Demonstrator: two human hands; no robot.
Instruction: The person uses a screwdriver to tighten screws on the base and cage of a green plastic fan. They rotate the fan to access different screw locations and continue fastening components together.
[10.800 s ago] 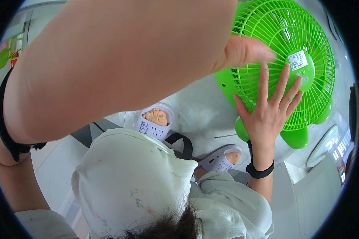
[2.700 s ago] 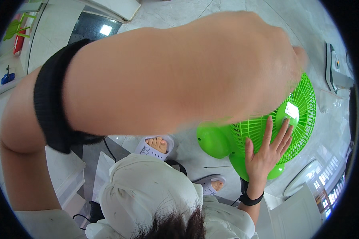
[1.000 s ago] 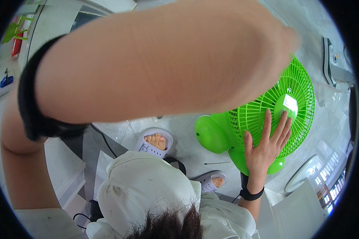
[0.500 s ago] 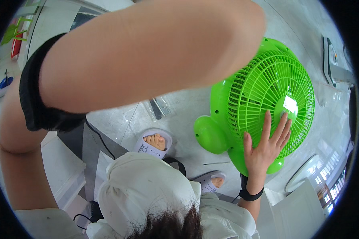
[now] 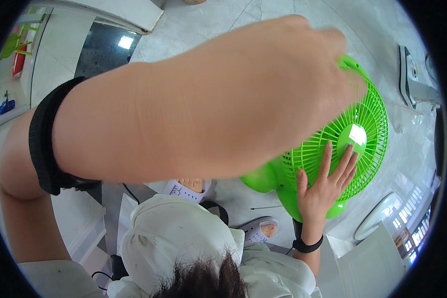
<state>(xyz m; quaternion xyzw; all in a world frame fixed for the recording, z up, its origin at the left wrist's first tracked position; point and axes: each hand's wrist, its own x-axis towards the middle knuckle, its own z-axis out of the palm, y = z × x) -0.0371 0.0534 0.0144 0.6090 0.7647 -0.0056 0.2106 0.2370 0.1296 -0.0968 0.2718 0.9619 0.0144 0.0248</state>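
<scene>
A bright green fan [image 5: 372, 159] with a round slatted grille lies on the floor at my right. My right hand [image 5: 320, 193] is spread flat over the near part of the grille, fingertips at the hub, below a white label [image 5: 357, 134]. Close to the camera, my left hand [image 5: 308, 84] reaches across with its fingers curled above the far left part of the grille. Its back faces me and motion blurs it, so whatever it may hold is hidden. My left arm covers much of the fan's left side.
Slippers are on my feet: one left [image 5: 186, 191], one right [image 5: 258, 230]. A thin rod [image 5: 266, 207] lies beside the fan. Farther right are a white device with a post [image 5: 407, 74], clear plastic [image 5: 411, 118] and a pale round disc [image 5: 380, 216]. A dark panel [image 5: 104, 52] is upper left.
My left hand has come down and nearer in view; its curled fingers now show over the grille. My right hand stays flat on the fan. The small plastic packet on the floor is now hidden.
</scene>
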